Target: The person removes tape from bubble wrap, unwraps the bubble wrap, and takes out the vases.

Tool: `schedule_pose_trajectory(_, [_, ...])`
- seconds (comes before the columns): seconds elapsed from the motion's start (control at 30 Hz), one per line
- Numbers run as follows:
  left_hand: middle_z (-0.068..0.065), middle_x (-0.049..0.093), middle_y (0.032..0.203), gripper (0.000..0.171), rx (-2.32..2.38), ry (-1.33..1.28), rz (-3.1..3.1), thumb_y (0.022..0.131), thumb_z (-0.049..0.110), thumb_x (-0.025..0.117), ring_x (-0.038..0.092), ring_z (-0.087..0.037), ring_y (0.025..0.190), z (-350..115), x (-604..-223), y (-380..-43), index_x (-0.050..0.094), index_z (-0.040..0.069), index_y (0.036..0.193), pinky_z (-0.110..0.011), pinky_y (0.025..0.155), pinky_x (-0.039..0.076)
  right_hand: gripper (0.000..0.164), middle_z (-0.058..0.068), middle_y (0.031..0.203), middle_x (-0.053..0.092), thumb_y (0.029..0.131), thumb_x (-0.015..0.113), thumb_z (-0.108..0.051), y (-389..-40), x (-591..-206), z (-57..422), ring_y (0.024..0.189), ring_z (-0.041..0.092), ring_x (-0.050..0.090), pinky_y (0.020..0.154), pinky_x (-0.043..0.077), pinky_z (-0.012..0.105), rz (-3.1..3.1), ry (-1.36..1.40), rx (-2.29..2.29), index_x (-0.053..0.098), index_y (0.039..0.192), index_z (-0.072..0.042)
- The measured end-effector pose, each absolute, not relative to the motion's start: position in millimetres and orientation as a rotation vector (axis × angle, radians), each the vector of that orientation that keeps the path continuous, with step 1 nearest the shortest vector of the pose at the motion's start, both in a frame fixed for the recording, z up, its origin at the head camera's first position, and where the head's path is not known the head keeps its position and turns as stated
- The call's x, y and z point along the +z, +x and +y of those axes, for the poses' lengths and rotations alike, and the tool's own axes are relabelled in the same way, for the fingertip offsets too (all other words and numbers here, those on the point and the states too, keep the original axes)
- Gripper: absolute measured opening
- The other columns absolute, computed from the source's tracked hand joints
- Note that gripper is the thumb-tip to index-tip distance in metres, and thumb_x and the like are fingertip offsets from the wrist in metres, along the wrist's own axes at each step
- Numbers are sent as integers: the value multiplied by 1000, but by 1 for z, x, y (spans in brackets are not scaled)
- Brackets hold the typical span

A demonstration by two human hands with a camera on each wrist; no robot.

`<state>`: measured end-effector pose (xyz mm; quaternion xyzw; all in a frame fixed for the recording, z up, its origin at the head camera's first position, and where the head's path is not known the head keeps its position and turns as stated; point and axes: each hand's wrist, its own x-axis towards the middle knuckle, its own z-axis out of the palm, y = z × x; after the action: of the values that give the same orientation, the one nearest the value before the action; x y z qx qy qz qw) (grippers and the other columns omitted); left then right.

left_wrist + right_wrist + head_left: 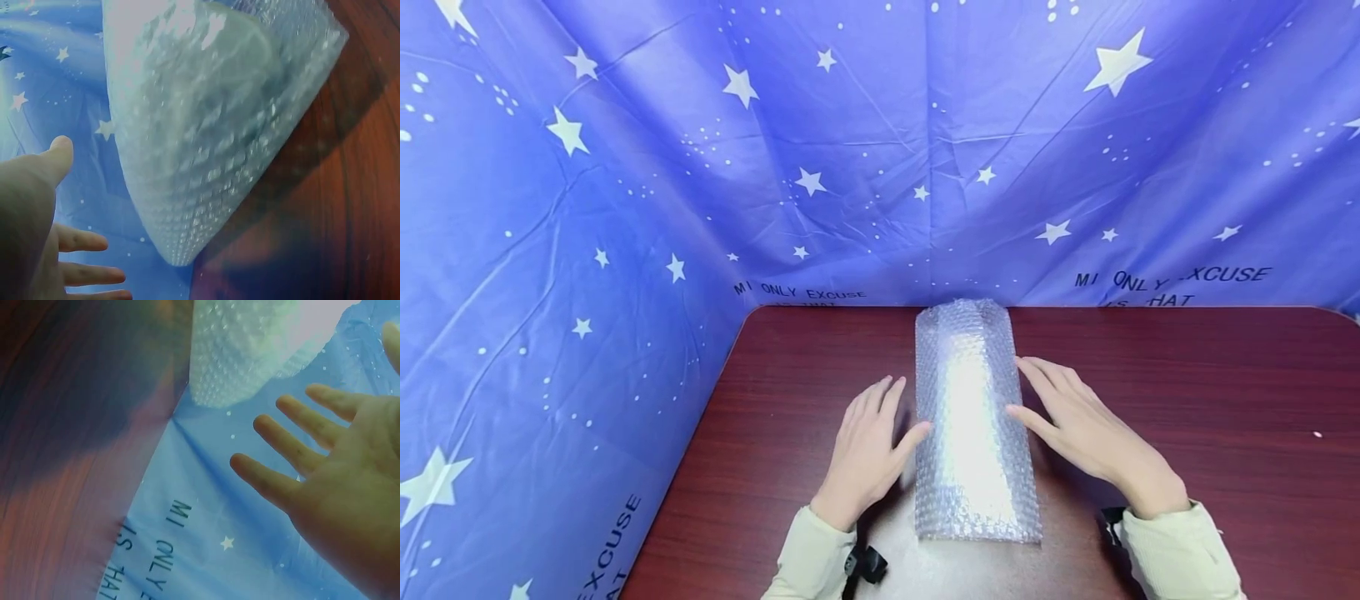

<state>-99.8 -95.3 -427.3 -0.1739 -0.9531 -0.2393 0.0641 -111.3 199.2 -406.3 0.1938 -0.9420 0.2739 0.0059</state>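
A long bubble wrap package [973, 425] lies lengthwise on the table, its far end near the back edge. Bright glare covers its middle in the head view. Something rounded shows faintly through the wrap [200, 94] in the left wrist view, too blurred to tell its kind. My left hand [868, 450] is at the package's left side, fingers extended, thumb close to its edge. Along the right side is my right hand [1086, 421], fingers straight and thumb apart. In the right wrist view the right hand [337, 469] shows a bare palm and spread fingers, holding nothing.
The dark red wooden table [1210, 392] reaches back to a blue curtain [880, 150] with white stars and lettering. A tiny white speck [1317, 434] lies at the right. Black straps [867, 563] circle the wrists below pale sleeves.
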Motion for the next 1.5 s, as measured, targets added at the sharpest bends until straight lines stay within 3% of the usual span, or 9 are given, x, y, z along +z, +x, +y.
schedule_pose_trajectory(0.6, [-7,48,149,69,-722,-708,-2789,100,61,39,46,-24,137,-76,-428,-92,43,13,149,-46,112,39,56,11,138,51,101,53,-45,-119,-414,176,127,28,46,104,43,51,-2865,719,784,53,138,-3])
schedule_pose_trajectory(0.87, [-7,48,148,68,-706,-715,-2808,99,61,41,47,-25,136,-72,-431,-90,44,14,148,-45,110,41,51,12,131,55,99,58,-41,-120,-417,171,122,29,51,100,46,50,-2843,740,741,56,131,-1])
schedule_pose_trajectory(1.5, [-6,49,146,61,-749,-703,-2817,100,54,45,50,-23,133,-71,-434,-90,46,16,147,-44,106,45,30,3,109,58,96,66,-28,-119,-417,165,100,16,55,87,50,40,-2742,781,780,60,114,-5])
